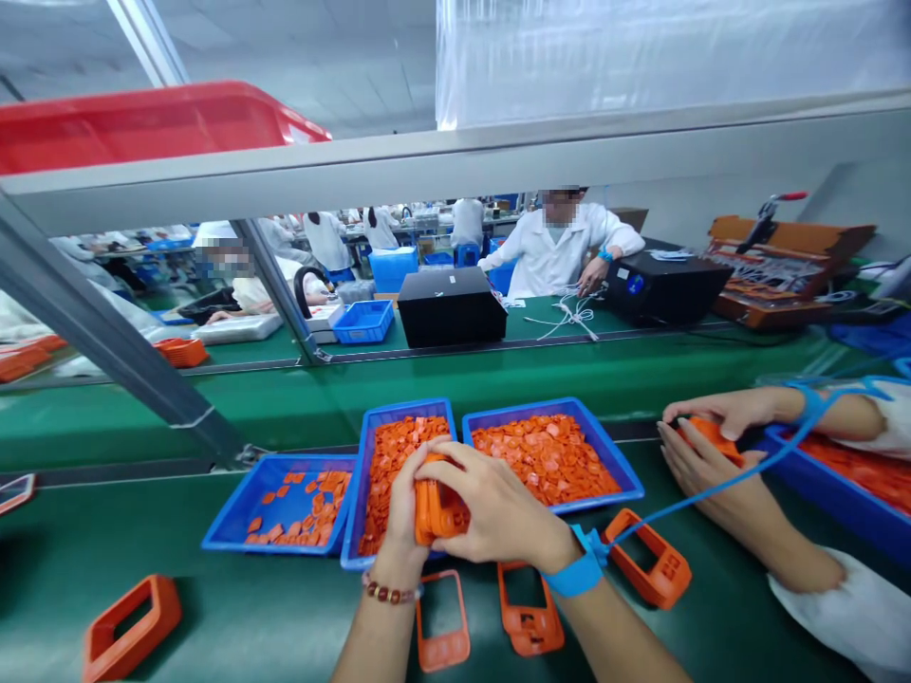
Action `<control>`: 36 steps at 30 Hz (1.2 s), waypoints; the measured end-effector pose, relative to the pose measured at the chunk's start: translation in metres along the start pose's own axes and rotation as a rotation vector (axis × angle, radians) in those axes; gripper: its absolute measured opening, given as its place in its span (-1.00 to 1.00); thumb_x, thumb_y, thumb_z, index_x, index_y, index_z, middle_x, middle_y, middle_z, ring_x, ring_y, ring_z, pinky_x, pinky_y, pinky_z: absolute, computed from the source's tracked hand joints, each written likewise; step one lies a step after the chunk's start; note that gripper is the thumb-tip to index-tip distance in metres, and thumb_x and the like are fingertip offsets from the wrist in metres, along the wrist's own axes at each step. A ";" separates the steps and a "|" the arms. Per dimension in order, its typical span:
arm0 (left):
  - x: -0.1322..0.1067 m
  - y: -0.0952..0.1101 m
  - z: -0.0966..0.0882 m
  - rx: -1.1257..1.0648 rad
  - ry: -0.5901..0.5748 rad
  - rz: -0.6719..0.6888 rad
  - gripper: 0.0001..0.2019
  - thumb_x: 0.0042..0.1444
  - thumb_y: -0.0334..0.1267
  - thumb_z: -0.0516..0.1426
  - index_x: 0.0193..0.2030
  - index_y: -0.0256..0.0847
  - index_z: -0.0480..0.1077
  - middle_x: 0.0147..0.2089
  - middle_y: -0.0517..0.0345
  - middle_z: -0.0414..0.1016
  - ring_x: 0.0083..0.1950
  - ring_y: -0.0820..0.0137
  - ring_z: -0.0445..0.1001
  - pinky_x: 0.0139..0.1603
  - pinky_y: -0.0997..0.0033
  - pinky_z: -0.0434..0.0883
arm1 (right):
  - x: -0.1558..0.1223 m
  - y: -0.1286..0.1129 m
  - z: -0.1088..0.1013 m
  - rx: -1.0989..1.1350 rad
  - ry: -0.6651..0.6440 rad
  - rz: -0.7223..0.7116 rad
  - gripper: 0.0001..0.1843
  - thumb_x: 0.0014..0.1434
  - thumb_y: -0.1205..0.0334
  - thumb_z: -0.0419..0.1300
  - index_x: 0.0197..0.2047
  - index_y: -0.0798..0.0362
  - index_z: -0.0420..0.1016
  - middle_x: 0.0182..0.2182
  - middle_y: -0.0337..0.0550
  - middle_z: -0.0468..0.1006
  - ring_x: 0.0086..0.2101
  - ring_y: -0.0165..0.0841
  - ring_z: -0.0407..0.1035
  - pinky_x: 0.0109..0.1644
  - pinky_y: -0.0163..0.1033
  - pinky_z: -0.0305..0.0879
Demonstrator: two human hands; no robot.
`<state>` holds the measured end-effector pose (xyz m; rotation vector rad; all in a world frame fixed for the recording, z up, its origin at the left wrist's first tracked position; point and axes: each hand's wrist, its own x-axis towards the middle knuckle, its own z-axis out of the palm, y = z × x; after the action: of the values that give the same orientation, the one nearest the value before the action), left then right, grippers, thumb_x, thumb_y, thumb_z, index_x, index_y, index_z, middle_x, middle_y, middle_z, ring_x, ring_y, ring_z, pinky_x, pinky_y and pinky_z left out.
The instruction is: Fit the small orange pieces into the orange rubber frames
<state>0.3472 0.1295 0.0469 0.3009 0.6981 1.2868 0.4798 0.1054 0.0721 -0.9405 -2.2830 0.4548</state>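
Note:
Both my hands grip one orange plastic housing (pixel 433 510) above the middle blue tray (pixel 365 455). My left hand (pixel 402 517) wraps its left side, a bead bracelet on the wrist. My right hand (pixel 491 507) closes over its top and right side, with a blue wrist strap (pixel 580 569) on that wrist. Three orange frames lie on the green mat under my arms: one (pixel 442 621), another (pixel 528 612), and a third (pixel 651 567). The middle and right tray (pixel 626 471) hold several small orange parts.
A left blue tray (pixel 238 512) holds several orange pieces. Another orange frame (pixel 128 626) lies at the near left. At the right, a co-worker's two hands (pixel 704 446) hold an orange part beside another blue tray (pixel 818 474). Black boxes (pixel 450 305) and seated people sit beyond a green belt.

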 end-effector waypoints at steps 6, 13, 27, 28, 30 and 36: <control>-0.002 0.000 0.001 0.063 0.034 0.006 -0.75 0.21 -0.31 0.09 -0.21 -0.44 0.57 -0.22 -0.08 0.61 -0.17 0.30 0.60 -0.11 0.45 0.53 | 0.001 -0.001 0.003 -0.039 -0.004 0.002 -0.33 -0.05 0.15 0.45 0.13 -0.06 0.35 0.22 -0.09 0.31 0.23 -0.15 0.23 0.29 -0.04 0.28; 0.001 -0.001 -0.003 0.079 -0.003 0.017 -0.80 0.10 -0.29 0.21 -0.22 -0.40 0.57 -0.23 -0.01 0.61 -0.25 0.33 0.58 -0.15 0.45 0.52 | 0.001 -0.002 0.002 -0.056 0.012 0.000 -0.31 -0.07 0.07 0.48 0.10 -0.03 0.35 0.19 -0.08 0.33 0.17 -0.15 0.28 0.25 -0.04 0.32; 0.001 -0.001 -0.013 0.070 -0.001 0.033 -0.68 0.29 -0.11 0.14 0.06 -0.28 0.41 0.05 -0.01 0.46 -0.01 0.25 0.49 -0.01 0.15 0.51 | 0.001 -0.002 0.003 -0.027 0.031 -0.008 -0.32 -0.10 0.16 0.48 0.08 -0.07 0.34 0.17 -0.07 0.32 0.14 -0.15 0.30 0.20 -0.01 0.34; 0.001 0.000 -0.012 0.068 0.005 0.031 -0.68 0.30 -0.10 0.14 0.06 -0.28 0.41 0.06 -0.01 0.46 -0.01 0.25 0.49 -0.01 0.15 0.51 | 0.001 -0.002 0.003 -0.027 0.035 -0.009 -0.32 -0.10 0.15 0.49 0.07 -0.06 0.34 0.16 -0.08 0.32 0.13 -0.15 0.31 0.20 -0.01 0.34; 0.000 0.000 -0.010 0.064 0.016 0.028 -0.68 0.30 -0.10 0.14 0.06 -0.28 0.41 0.05 -0.01 0.46 -0.01 0.25 0.49 -0.01 0.14 0.51 | 0.001 -0.002 0.003 -0.031 0.039 -0.011 -0.32 -0.10 0.14 0.49 0.07 -0.06 0.34 0.16 -0.07 0.33 0.12 -0.15 0.31 0.19 -0.01 0.35; -0.001 0.000 -0.007 0.052 0.043 0.041 -0.69 0.30 -0.08 0.13 0.00 -0.29 0.43 -0.01 0.01 0.49 -0.06 0.28 0.51 -0.03 0.17 0.51 | 0.001 -0.002 0.003 -0.047 0.030 -0.009 -0.31 -0.10 0.14 0.49 0.08 -0.05 0.33 0.16 -0.06 0.33 0.13 -0.14 0.31 0.18 -0.02 0.36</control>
<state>0.3431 0.1269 0.0421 0.3323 0.7659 1.3189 0.4761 0.1043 0.0710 -0.9538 -2.2782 0.3825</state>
